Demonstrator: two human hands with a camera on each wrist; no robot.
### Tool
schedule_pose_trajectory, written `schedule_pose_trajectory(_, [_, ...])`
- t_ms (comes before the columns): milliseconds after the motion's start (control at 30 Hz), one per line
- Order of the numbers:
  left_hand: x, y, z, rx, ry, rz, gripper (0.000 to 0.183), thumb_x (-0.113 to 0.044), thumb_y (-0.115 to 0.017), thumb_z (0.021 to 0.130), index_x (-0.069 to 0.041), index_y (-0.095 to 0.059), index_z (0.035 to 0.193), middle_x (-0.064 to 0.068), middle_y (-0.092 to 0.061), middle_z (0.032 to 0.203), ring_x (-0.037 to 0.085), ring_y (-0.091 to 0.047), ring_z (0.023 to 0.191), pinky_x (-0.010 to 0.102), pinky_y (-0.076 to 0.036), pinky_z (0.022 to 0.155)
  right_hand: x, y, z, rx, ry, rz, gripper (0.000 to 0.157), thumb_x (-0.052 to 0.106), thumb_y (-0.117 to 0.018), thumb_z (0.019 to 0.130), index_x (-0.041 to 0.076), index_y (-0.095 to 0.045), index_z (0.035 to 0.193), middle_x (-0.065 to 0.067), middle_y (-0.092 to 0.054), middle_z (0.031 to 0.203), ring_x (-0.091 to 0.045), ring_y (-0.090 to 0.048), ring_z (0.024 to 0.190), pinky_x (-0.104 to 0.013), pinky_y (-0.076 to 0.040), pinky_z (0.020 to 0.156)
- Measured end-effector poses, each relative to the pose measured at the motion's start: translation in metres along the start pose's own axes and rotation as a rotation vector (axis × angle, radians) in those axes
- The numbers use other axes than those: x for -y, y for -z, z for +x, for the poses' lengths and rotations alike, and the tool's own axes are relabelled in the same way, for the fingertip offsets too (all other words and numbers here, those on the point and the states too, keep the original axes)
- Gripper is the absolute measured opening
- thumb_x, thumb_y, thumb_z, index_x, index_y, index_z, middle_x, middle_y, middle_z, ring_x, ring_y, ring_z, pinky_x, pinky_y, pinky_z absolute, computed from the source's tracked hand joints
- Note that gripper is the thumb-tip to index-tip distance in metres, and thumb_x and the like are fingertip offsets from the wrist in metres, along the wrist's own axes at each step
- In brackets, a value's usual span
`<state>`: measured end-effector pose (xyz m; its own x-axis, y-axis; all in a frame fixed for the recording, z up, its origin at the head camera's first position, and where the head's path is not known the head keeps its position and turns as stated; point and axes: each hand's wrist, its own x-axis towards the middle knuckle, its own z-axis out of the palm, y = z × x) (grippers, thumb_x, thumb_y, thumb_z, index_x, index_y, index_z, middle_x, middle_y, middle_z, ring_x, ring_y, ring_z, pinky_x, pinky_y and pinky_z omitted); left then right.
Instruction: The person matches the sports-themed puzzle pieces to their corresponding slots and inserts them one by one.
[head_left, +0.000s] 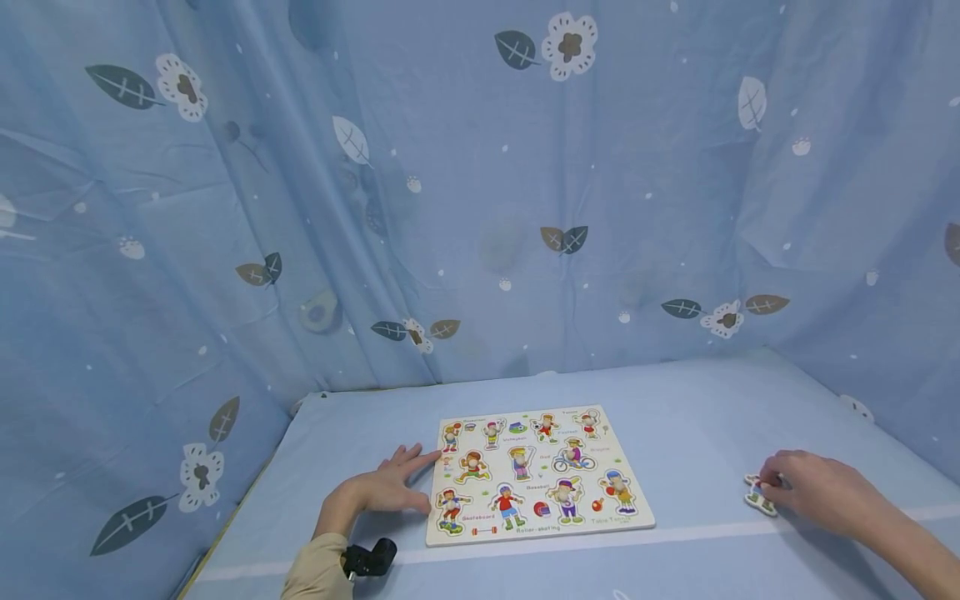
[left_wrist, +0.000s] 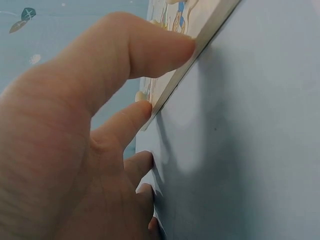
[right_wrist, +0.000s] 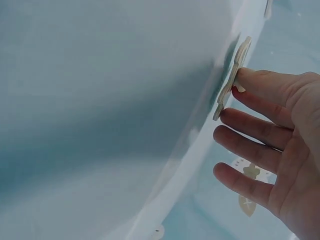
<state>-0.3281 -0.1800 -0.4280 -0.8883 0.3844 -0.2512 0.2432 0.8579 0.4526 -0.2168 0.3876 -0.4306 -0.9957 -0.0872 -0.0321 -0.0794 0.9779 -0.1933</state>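
A white wooden puzzle board (head_left: 517,533) lies flat on the table, with several knobbed pieces of cartoon children at sports on it. At the board's left edge is my left hand (head_left: 386,487), thumb and fingers spread. In the left wrist view its thumb and index fingertip touch the side of the board (left_wrist: 205,37). Far to the right of the board, my right hand (head_left: 813,487) pinches a flat figure-shaped puzzle piece (head_left: 761,500) between thumb and index finger. The right wrist view shows that puzzle piece (right_wrist: 227,85) edge-on beside the tabletop; whether it touches the cloth I cannot tell.
A light blue cloth (head_left: 705,417) with a white stripe covers the table. Blue patterned curtains (head_left: 480,208) hang behind it and along the sides. A black camera mount (head_left: 369,557) sits at the left wrist.
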Motion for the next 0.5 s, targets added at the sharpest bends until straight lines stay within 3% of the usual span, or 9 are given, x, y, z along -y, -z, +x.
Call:
schedule_pose_trajectory(233, [0.004, 0.0, 0.002, 0.008, -0.008, 0.003, 0.095, -0.044, -0.079, 0.069, -0.024, -0.039, 0.153, 0.017, -0.022, 0.163, 0.043, -0.007, 0.151, 0.065, -0.008, 0.119, 0.007, 0.004, 0.004, -0.024, 0.018, -0.016, 0.011, 0.024, -0.077, 0.084, 0.017, -0.069, 0.088, 0.007, -0.066, 0.089, -0.01, -0.058, 0.075, -0.034, -0.049, 0.06])
schedule_pose_trajectory(500, [0.003, -0.001, 0.001, -0.002, -0.008, -0.003, 0.095, -0.041, -0.079, 0.068, -0.023, -0.039, 0.153, 0.017, -0.021, 0.163, 0.044, -0.007, 0.15, 0.07, -0.008, 0.117, 0.025, 0.008, 0.012, -0.08, 0.061, -0.04, 0.011, 0.023, -0.079, 0.082, 0.019, -0.069, 0.086, 0.006, -0.067, 0.09, -0.008, -0.056, 0.071, -0.032, -0.047, 0.057])
